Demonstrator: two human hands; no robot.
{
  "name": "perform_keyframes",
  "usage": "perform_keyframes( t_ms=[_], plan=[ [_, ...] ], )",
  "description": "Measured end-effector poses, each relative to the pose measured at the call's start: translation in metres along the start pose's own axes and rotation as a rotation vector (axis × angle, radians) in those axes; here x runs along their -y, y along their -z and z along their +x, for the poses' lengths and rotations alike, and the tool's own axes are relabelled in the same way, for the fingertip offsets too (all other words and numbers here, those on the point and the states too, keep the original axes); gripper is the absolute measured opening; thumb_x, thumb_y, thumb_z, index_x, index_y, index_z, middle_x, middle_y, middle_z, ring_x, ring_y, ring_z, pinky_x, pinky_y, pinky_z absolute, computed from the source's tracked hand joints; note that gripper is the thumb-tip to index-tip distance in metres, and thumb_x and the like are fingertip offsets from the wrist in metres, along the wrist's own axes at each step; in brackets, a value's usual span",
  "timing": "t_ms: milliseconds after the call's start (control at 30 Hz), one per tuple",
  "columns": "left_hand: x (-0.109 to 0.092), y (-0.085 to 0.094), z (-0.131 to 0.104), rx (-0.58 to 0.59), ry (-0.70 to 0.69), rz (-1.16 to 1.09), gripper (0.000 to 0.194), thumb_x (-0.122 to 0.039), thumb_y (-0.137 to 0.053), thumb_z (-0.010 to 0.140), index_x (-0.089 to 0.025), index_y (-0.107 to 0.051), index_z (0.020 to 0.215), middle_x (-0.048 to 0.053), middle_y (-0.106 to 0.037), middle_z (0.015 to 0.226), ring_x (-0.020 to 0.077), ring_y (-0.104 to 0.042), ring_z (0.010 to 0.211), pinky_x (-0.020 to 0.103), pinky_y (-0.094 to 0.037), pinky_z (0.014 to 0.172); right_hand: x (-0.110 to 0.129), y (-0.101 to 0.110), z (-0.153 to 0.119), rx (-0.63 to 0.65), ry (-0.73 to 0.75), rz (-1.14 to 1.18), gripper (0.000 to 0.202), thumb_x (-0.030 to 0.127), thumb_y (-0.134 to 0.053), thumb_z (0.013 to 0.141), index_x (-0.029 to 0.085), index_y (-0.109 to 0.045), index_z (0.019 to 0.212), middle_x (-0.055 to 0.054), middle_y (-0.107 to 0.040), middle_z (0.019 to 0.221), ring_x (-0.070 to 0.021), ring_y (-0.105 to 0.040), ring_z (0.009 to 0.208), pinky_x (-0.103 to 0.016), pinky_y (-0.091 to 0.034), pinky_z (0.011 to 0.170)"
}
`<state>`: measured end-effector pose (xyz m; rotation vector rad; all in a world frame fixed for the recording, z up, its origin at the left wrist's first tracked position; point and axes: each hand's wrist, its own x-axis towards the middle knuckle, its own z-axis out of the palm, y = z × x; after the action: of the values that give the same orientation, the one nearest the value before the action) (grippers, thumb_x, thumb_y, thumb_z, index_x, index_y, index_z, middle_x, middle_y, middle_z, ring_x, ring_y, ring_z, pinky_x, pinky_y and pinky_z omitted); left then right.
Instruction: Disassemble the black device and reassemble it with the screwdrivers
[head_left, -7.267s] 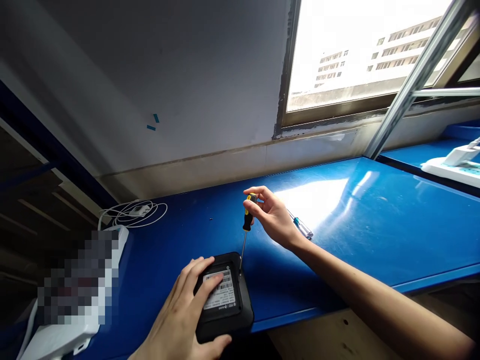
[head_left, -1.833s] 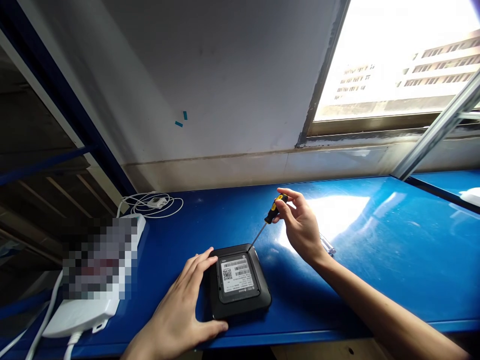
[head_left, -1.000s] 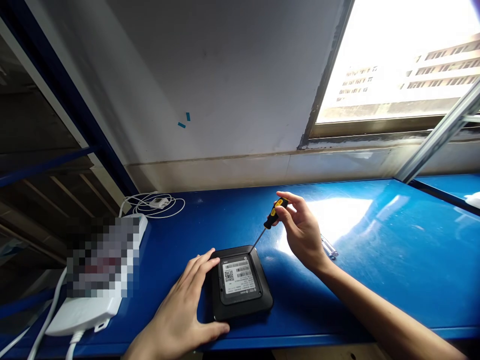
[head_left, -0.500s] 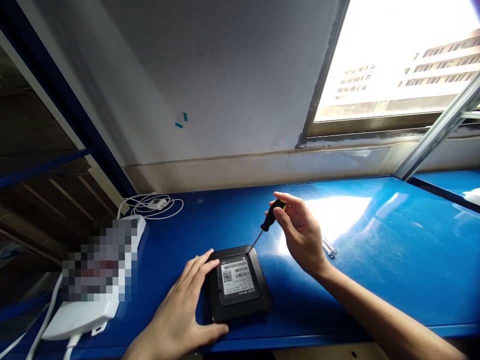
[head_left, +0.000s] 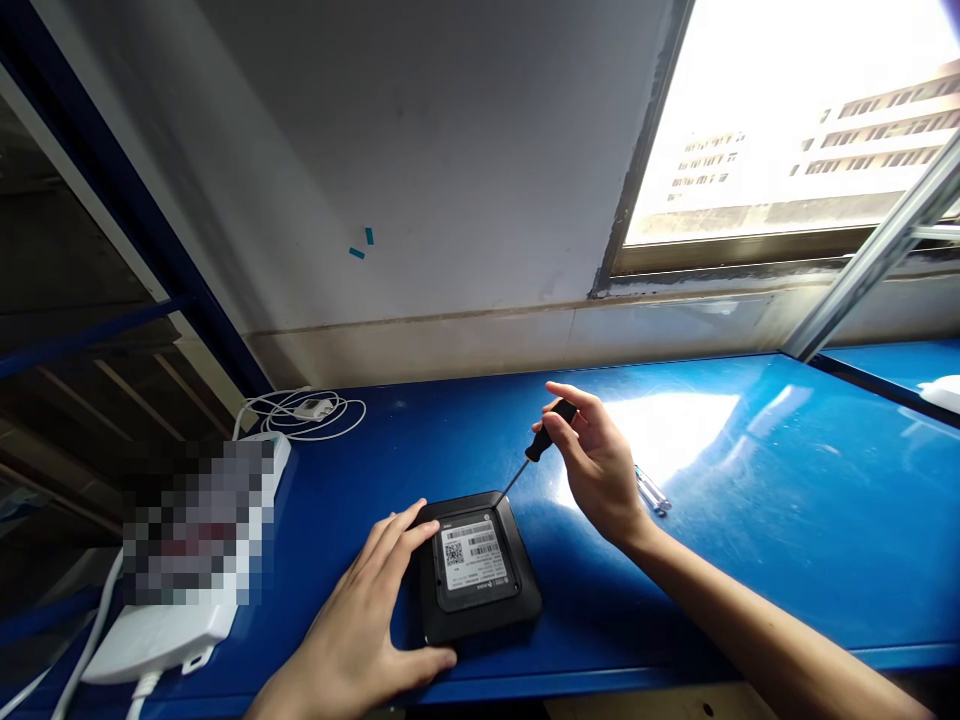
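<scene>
A square black device (head_left: 525,590) with a white barcode label (head_left: 474,556) lies label side up on the blue table (head_left: 675,620). My left hand (head_left: 367,610) rests along its left side, fingers on the upper left edge and thumb by the lower edge. In my right hand (head_left: 600,465) is a screwdriver (head_left: 541,440) with a dark handle, pinched between thumb and fingers. Its shaft slants down to the left, with the tip at the device's upper right corner area.
Clear-handled tools (head_left: 651,492) lie just right of my right hand. At the left stands a white power strip (head_left: 161,635), partly pixelated. A coiled white cable (head_left: 346,405) sits at the back left, near the wall.
The fingers of my right hand have shifted slightly on the screwdriver, and its handle has turned a little. My left hand and the device stay in place.
</scene>
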<state>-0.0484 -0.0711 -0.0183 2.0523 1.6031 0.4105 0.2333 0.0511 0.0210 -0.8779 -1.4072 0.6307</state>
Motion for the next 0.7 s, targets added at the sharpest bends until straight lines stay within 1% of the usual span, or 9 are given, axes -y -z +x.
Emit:
perform_keyframes(
  t_ms=[67, 200, 267, 333, 400, 467, 533, 600, 700],
  plan=[
    [-0.0013, 0.0011, 0.0003, 0.001, 0.005, -0.003, 0.096, -0.039, -0.09, 0.074, -0.04, -0.044, 0.158, 0.003, -0.028, 0.177, 0.0448, -0.022, 0.162, 0.067, -0.033, 0.127, 0.0015, -0.0003, -0.0012, -0.002, -0.003, -0.005, 0.039, 0.053, -0.061, 0.103, 0.03, -0.067, 0.133, -0.004, -0.071, 0.102, -0.0208, -0.077, 0.086, -0.038, -0.069, 0.073],
    [-0.0033, 0.0029, 0.0011, 0.009, 0.014, -0.005, 0.096, -0.038, -0.09, 0.073, -0.039, -0.045, 0.158, 0.003, -0.028, 0.177, 0.0451, -0.023, 0.162, 0.067, -0.033, 0.127, 0.0039, -0.001, -0.0008, 0.048, -0.02, 0.071, 0.043, 0.051, -0.049, 0.107, 0.034, -0.06, 0.145, -0.009, -0.068, 0.133, -0.0241, -0.078, 0.101, -0.042, -0.069, 0.078],
    [-0.0029, 0.0027, 0.0012, 0.006, 0.015, -0.005, 0.096, -0.039, -0.091, 0.073, -0.04, -0.046, 0.158, 0.003, -0.029, 0.177, 0.0452, -0.024, 0.162, 0.067, -0.034, 0.126, 0.0031, -0.001, 0.0007, 0.065, -0.032, 0.079, 0.044, 0.051, -0.052, 0.106, 0.033, -0.058, 0.146, -0.009, -0.072, 0.127, -0.0243, -0.079, 0.099, -0.044, -0.07, 0.078],
    [-0.0019, 0.002, 0.0012, -0.001, 0.011, -0.007, 0.096, -0.04, -0.091, 0.072, -0.041, -0.046, 0.158, 0.003, -0.029, 0.177, 0.0455, -0.024, 0.162, 0.067, -0.035, 0.126, 0.0016, -0.0009, 0.0018, 0.061, -0.045, 0.066, 0.046, 0.052, -0.061, 0.102, 0.03, -0.059, 0.142, -0.006, -0.074, 0.112, -0.0235, -0.08, 0.09, -0.043, -0.07, 0.075],
    [-0.0011, 0.0015, 0.0013, -0.003, 0.009, -0.006, 0.097, -0.04, -0.091, 0.072, -0.041, -0.045, 0.158, 0.002, -0.029, 0.177, 0.0454, -0.024, 0.162, 0.067, -0.035, 0.125, 0.0009, -0.0007, 0.0019, 0.038, -0.044, 0.034, 0.046, 0.055, -0.069, 0.097, 0.029, -0.062, 0.134, -0.003, -0.073, 0.098, -0.0218, -0.079, 0.082, -0.041, -0.07, 0.072],
    [-0.0014, 0.0014, 0.0015, -0.002, 0.011, -0.003, 0.097, -0.04, -0.091, 0.072, -0.042, -0.045, 0.158, 0.002, -0.029, 0.177, 0.0449, -0.024, 0.162, 0.067, -0.035, 0.126, 0.0015, -0.0004, 0.0011, 0.022, -0.027, -0.006, 0.042, 0.056, -0.068, 0.097, 0.028, -0.065, 0.129, 0.0, -0.069, 0.087, -0.0199, -0.076, 0.076, -0.039, -0.069, 0.07],
    [-0.0026, 0.0019, 0.0019, 0.004, 0.017, 0.001, 0.097, -0.039, -0.091, 0.072, -0.042, -0.045, 0.157, 0.001, -0.029, 0.177, 0.0443, -0.023, 0.162, 0.066, -0.033, 0.127, 0.0033, -0.0002, 0.0004, 0.022, -0.024, -0.009, 0.041, 0.056, -0.058, 0.103, 0.028, -0.065, 0.131, -0.001, -0.07, 0.09, -0.0198, -0.076, 0.077, -0.038, -0.068, 0.069],
    [-0.004, 0.0025, 0.0022, 0.012, 0.024, 0.002, 0.096, -0.038, -0.09, 0.073, -0.042, -0.045, 0.157, 0.001, -0.028, 0.177, 0.0437, -0.023, 0.162, 0.065, -0.033, 0.128, 0.0049, 0.0001, 0.0006, 0.034, -0.034, 0.03, 0.043, 0.055, -0.05, 0.106, 0.028, -0.063, 0.137, -0.006, -0.072, 0.106, -0.0218, -0.078, 0.086, -0.039, -0.068, 0.07],
    [-0.0051, 0.003, 0.0022, 0.014, 0.024, 0.001, 0.095, -0.037, -0.09, 0.073, -0.041, -0.046, 0.157, 0.002, -0.027, 0.177, 0.044, -0.022, 0.162, 0.065, -0.032, 0.128, 0.0051, 0.0007, 0.0023, 0.047, -0.048, 0.057, 0.043, 0.054, -0.05, 0.106, 0.028, -0.062, 0.139, -0.009, -0.073, 0.119, -0.024, -0.079, 0.094, -0.042, -0.069, 0.074]
  ],
)
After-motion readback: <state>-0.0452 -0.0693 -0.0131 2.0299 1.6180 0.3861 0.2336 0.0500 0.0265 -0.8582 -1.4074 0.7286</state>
